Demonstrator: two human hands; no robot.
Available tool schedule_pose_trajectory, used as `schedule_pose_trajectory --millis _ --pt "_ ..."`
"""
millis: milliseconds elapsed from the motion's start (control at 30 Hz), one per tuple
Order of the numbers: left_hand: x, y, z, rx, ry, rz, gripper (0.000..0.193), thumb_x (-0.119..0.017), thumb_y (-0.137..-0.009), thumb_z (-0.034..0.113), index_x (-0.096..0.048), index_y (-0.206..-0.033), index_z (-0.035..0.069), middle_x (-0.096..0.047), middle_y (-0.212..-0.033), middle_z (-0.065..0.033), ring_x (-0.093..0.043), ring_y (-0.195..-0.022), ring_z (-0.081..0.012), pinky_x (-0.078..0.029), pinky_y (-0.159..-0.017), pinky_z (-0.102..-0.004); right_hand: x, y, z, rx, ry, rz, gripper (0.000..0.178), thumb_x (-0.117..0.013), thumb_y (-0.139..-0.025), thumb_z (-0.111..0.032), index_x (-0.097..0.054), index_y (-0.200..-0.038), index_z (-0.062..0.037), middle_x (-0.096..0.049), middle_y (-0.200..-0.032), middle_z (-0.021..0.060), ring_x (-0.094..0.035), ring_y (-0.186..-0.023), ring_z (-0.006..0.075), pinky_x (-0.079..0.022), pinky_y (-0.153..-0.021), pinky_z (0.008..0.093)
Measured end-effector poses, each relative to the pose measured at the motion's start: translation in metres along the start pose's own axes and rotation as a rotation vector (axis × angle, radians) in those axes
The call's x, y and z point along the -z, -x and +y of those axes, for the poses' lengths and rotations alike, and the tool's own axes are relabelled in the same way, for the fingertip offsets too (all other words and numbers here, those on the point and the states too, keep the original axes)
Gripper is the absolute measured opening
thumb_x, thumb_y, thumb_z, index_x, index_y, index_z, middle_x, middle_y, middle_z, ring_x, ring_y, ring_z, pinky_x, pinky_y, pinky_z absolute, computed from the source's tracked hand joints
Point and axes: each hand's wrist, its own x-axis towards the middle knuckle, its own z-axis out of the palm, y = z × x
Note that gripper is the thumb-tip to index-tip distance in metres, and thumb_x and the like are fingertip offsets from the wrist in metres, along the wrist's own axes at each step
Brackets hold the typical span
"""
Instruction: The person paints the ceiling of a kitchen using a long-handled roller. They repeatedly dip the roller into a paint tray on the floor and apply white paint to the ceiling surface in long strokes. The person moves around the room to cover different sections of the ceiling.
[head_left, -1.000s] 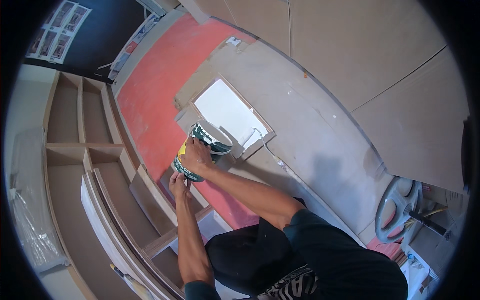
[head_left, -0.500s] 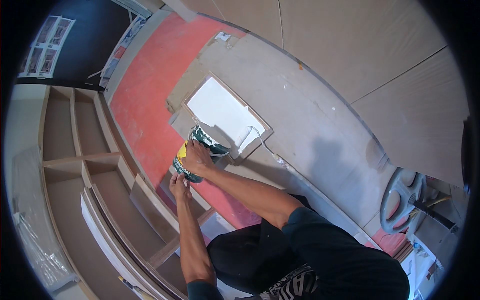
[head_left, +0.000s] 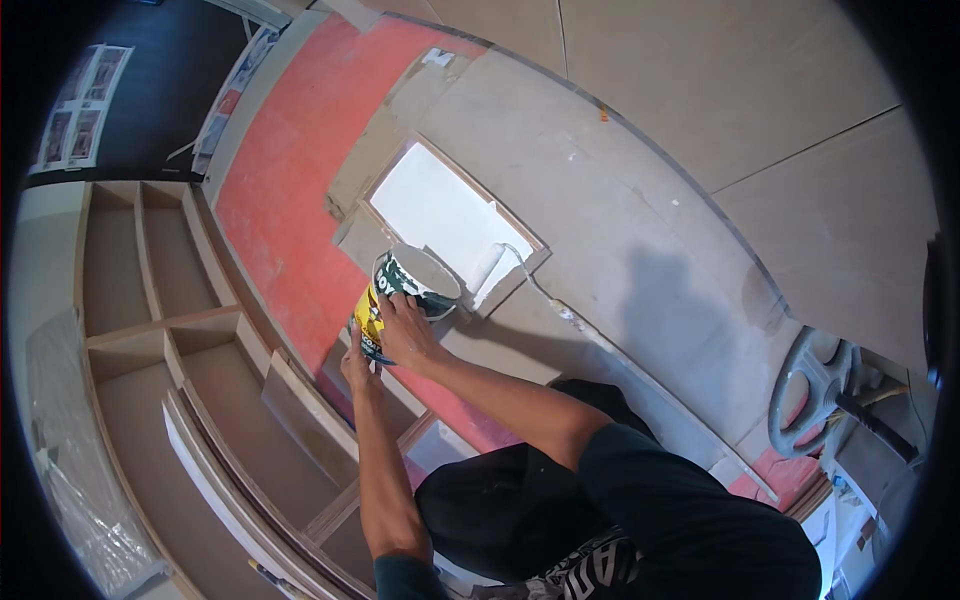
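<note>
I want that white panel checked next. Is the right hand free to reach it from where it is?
Probably not yet: the right hand grips the tilted tub, which leans over the white panel just beyond.

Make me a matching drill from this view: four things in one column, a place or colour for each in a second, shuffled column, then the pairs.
1. tub
2. white panel
3. shelf unit
4. grey wheel

A. at the far right edge
B. lying flat, just beyond the tub
C. gripped by the left hand and right hand
D. bare wood compartments at the left

1-C, 2-B, 3-D, 4-A
</note>
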Motion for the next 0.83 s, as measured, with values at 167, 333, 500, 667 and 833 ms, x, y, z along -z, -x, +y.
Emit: schedule_pose_trajectory --millis 167,333,500,667,833 --pt "-0.011 0.005 0.007 0.041 -0.207 0.045 0.073 -0.088 -0.069 0.051 -0.065 -0.104 -0.008 -0.068 -0.093 -0.0133 -0.066 -0.086 -0.0207 -0.053 -0.077 -0.0439 0.012 0.028 -0.001 0.162 -0.041 -0.014 0.066 -0.065 -0.078 -0.004 -0.043 -0.139 0.0054 -0.049 -0.121 0.019 -0.048 -0.115 0.038 -0.043 -0.099 0.0468" --pt "-0.024 -0.003 0.005 -0.055 -0.583 0.323 0.129 -0.095 -0.046 0.057 -0.039 -0.13 -0.022 -0.044 -0.136 -0.033 -0.054 -0.122 -0.039 -0.05 -0.1 -0.0421 0.028 0.063 0.044 0.364 -0.015 -0.02 0.043 -0.058 -0.085 -0.003 -0.059 -0.127 0.0023 -0.056 -0.134 0.0192 -0.05 -0.129 0.0307 -0.04 -0.11 0.0413" --pt "-0.017 -0.013 -0.004 -0.185 -0.694 0.345 0.128 -0.093 -0.051 0.057 -0.035 -0.137 -0.019 -0.044 -0.138 -0.0324 -0.055 -0.122 -0.0388 -0.05 -0.098 -0.0476 0.151 0.159 0.151 0.137 0.092 0.188 0.043 -0.056 -0.084 -0.001 -0.055 -0.127 -0.0003 -0.055 -0.13 0.02 -0.05 -0.12 0.0368 -0.04 -0.102 0.048" --pt "-0.011 -0.022 -0.001 -0.009 -0.39 0.235 0.135 -0.088 -0.05 0.068 -0.035 -0.136 -0.022 -0.039 -0.141 -0.0361 -0.048 -0.129 -0.0404 -0.042 -0.108 -0.0461 0.234 0.276 0.26 -0.453 0.478 -0.069 0.06 -0.064 -0.089 -0.019 -0.039 -0.14 0.0001 -0.054 -0.129 0.0244 -0.053 -0.117 0.0447 -0.044 -0.098 0.052" --pt "-0.016 -0.03 -0.004 -0.047 -0.445 0.31 0.138 -0.085 -0.052 0.072 -0.032 -0.137 -0.023 -0.036 -0.144 -0.037 -0.046 -0.132 -0.0419 -0.04 -0.11 -0.0461 0.25 0.274 0.254 -0.683 0.376 -0.429 0.058 -0.061 -0.093 -0.022 -0.037 -0.143 -0.0036 -0.052 -0.135 0.0282 -0.057 -0.116 0.044 -0.044 -0.1 0.0507"
